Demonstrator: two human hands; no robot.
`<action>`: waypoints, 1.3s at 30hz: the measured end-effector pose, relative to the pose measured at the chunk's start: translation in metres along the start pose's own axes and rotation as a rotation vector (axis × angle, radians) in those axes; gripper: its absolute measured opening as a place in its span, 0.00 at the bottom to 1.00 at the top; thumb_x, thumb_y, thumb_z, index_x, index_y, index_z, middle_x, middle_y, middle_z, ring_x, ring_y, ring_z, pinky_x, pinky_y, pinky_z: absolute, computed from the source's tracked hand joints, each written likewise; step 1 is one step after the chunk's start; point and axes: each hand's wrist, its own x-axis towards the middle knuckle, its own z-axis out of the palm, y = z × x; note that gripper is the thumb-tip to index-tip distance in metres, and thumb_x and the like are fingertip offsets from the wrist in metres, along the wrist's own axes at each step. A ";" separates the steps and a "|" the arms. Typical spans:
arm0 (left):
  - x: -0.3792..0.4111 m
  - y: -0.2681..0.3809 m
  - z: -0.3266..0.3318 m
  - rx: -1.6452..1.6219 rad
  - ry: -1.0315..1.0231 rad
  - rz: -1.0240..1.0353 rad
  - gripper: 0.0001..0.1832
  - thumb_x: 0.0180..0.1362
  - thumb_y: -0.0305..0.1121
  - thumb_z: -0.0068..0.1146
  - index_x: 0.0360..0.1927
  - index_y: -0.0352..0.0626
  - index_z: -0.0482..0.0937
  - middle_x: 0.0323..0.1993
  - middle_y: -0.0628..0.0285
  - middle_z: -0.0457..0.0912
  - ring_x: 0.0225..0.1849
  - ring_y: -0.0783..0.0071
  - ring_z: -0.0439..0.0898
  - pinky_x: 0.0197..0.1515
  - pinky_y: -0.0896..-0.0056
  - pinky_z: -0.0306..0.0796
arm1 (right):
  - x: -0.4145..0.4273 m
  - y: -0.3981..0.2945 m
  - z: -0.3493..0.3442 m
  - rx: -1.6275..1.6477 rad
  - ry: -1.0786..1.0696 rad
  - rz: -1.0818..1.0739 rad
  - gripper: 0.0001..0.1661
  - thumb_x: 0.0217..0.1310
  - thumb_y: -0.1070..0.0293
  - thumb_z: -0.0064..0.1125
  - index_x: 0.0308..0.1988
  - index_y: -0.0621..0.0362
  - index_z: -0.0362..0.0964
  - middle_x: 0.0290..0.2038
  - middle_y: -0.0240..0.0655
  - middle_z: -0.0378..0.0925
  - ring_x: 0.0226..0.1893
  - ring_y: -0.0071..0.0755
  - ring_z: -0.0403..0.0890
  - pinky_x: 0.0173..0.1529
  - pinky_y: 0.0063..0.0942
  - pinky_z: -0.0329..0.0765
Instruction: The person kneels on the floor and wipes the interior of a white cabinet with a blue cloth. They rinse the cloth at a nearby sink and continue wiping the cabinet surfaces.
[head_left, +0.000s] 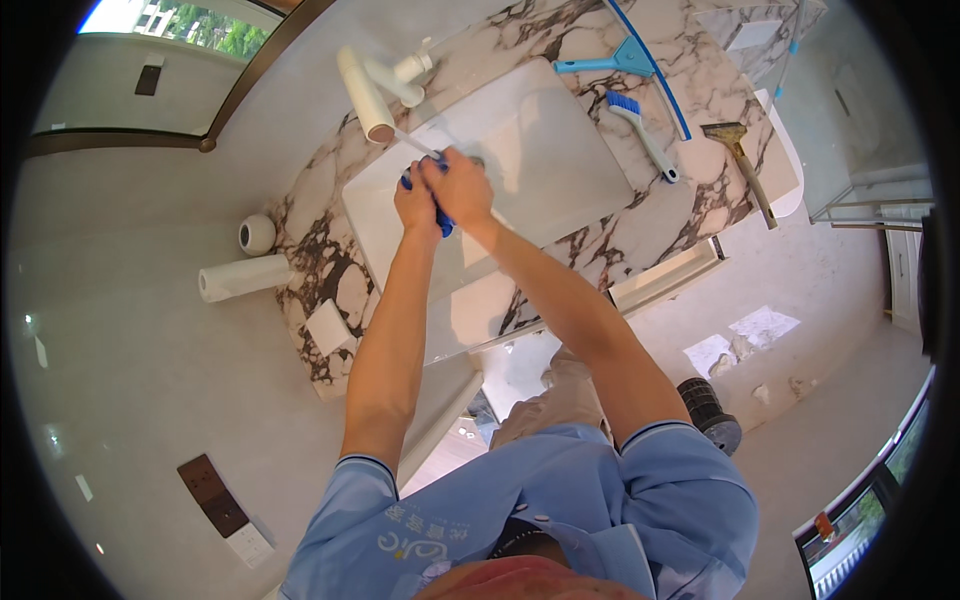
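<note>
Both my hands are closed on a blue cloth (445, 225) over the left part of a white basin (555, 161). My left hand (416, 199) grips it from the left, and my right hand (461, 187) presses close beside it, partly over the cloth. A stream of water (415, 142) runs from the spout of a cream faucet (364, 94) down to my hands. Much of the cloth is hidden by my fingers.
On the marbled counter (675, 221), right of the basin, lie a light-blue squeegee (600, 65), a blue-bristled brush (643, 139) and a scraper (746, 169). A white cylinder (244, 277), a round white object (257, 234) and a white square block (328, 327) are at left. An open drawer (667, 274) juts below.
</note>
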 end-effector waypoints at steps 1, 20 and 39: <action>-0.003 -0.001 0.007 0.066 0.019 0.013 0.22 0.74 0.47 0.53 0.56 0.37 0.76 0.46 0.59 0.84 0.44 0.69 0.84 0.48 0.66 0.80 | 0.010 -0.002 -0.007 -0.062 0.032 0.031 0.24 0.63 0.46 0.60 0.43 0.56 0.79 0.40 0.50 0.86 0.43 0.57 0.86 0.45 0.50 0.81; -0.007 0.065 -0.035 -0.215 -0.291 -0.316 0.36 0.73 0.61 0.46 0.72 0.44 0.65 0.66 0.54 0.76 0.64 0.57 0.78 0.66 0.51 0.74 | 0.071 0.078 -0.040 0.583 -0.541 0.535 0.41 0.69 0.31 0.50 0.66 0.50 0.72 0.62 0.46 0.76 0.65 0.51 0.72 0.68 0.59 0.64; 0.036 -0.027 -0.013 -0.130 -0.207 -0.157 0.18 0.74 0.45 0.51 0.51 0.40 0.79 0.43 0.57 0.84 0.46 0.68 0.83 0.46 0.63 0.79 | 0.012 -0.005 0.008 -0.240 -0.111 -0.158 0.19 0.61 0.52 0.63 0.42 0.56 0.83 0.40 0.53 0.84 0.42 0.61 0.85 0.49 0.51 0.81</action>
